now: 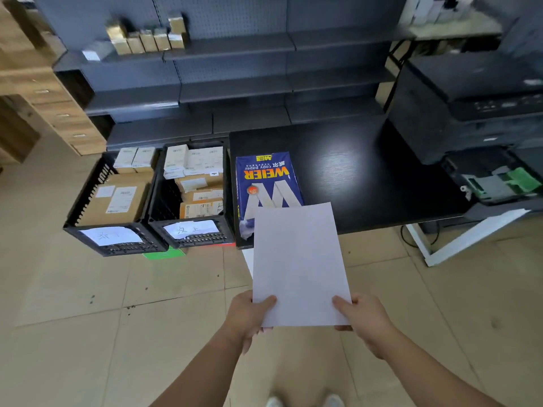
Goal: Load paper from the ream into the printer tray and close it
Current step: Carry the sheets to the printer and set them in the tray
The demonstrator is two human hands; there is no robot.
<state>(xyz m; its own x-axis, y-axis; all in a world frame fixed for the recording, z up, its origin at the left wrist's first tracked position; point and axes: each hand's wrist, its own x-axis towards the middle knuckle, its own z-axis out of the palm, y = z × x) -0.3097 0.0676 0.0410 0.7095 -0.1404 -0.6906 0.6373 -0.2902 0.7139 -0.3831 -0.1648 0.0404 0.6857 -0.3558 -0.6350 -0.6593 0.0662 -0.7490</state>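
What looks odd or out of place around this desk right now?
The ream on the black table has its near end torn open, the wrapper ragged. The printer's tray is pulled out, with no paper visible in it. Both hands hold white paper in mid-air.

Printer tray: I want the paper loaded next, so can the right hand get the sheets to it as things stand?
Probably yes: the printer tray sits pulled out, with only bare black table between. Both hands, right hand and left hand, hold the paper.

Both forearms are bare, with no sleeves, watch or rings showing near the left hand [248, 317] or right hand [364, 320]. Far below the grip, two blurred light-coloured shoe toes [304, 401] show.
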